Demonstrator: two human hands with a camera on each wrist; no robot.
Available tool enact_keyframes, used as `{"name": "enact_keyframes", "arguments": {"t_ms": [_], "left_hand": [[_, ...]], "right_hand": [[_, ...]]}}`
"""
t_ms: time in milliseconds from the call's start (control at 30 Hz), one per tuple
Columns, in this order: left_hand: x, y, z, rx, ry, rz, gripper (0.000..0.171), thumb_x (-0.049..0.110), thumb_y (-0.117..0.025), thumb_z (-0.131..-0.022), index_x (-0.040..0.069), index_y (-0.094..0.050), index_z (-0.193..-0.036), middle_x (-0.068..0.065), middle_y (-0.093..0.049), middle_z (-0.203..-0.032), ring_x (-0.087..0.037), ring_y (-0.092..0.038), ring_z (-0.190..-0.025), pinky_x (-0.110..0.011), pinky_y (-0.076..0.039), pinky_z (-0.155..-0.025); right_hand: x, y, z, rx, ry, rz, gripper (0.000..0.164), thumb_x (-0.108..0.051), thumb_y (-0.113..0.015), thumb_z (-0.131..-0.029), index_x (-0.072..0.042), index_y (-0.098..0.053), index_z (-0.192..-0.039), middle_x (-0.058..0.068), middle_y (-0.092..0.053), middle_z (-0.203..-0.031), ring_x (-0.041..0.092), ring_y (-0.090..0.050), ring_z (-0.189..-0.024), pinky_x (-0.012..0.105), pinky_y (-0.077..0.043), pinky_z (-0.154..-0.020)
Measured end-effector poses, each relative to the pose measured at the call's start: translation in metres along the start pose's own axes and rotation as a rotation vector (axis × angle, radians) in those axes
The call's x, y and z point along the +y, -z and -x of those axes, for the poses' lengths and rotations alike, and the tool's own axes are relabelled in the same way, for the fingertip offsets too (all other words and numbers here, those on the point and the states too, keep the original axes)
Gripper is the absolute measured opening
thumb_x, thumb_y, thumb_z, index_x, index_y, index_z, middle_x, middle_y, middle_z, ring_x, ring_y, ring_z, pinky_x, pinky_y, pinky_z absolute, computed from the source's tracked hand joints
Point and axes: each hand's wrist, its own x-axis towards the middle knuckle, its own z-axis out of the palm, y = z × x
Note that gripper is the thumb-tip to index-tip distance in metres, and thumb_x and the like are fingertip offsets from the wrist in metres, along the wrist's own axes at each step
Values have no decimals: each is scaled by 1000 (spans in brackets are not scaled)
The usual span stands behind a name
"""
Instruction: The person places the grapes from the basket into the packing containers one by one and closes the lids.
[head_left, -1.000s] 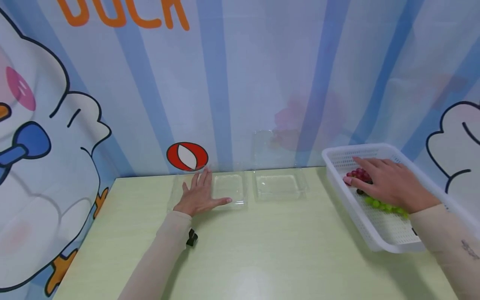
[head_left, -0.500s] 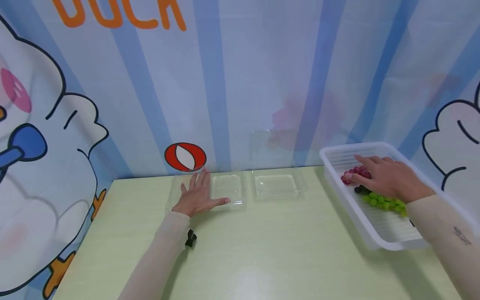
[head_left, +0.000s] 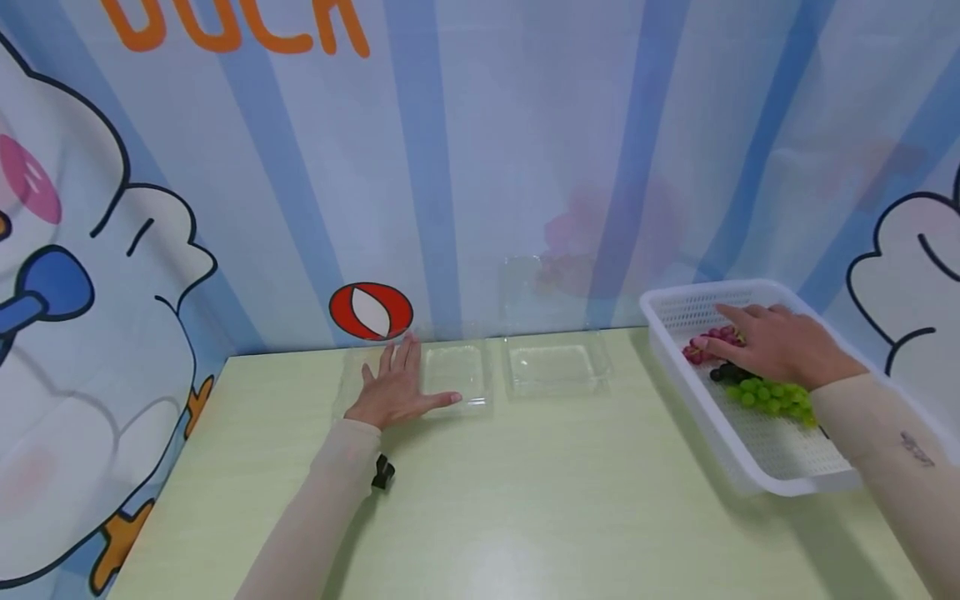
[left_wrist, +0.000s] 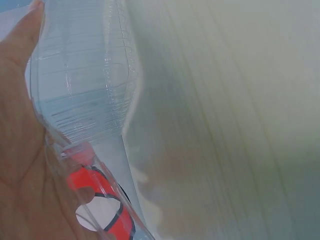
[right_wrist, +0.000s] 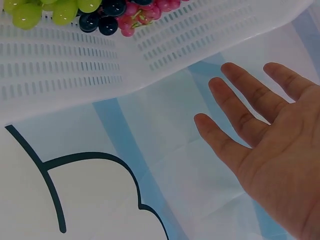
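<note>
My left hand (head_left: 397, 392) lies with fingers and thumb spread over the left part of a clear plastic container (head_left: 459, 371). Its clear wall (left_wrist: 85, 75) shows beside the palm in the left wrist view. A second clear container (head_left: 555, 371) with its lid raised stands just to the right. Above the white basket (head_left: 716, 442), my right hand (head_left: 787, 346) hovers with straight fingers, holding nothing. Below it lie red grapes (head_left: 701, 347), black grapes (head_left: 726, 374) and green grapes (head_left: 776, 402); the hand hides part of them.
The light wooden table (head_left: 525, 492) ends at the back against a striped curtain (head_left: 480, 167) with cartoon ducks. The basket's raised rim (right_wrist: 135, 92) stands at the table's right side.
My right hand has shifted slightly back and right over the basket, showing more of the black and green grapes. The left hand stays in place on the container.
</note>
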Motion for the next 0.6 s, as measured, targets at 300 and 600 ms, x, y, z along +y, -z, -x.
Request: {"name": "enact_keyframes", "arguments": {"t_ms": [300,600], "left_hand": [[-2,-1,-1,14,-11,3,132,91,-52,-74,8,-5,-164,-10,0,-172,-43,-3,-155,-82,-6,-109],[2,3,2,-1,-12,26,132,91,-52,-75,8,-2,-164,-10,2,-172,-45,-1,-155,-83,-2,-108]], "right_hand": [[10,-2,-1,-24,-14,11,91,-70,-38,-100,3,-35,-155,40,-44,-144,64,-43,-125,75,-41,-93],[22,-8,-3,-47,-20,-2,89,-66,-41,-101,5,-36,-153,40,-44,-144,64,-43,-125,75,-42,-92]]}}
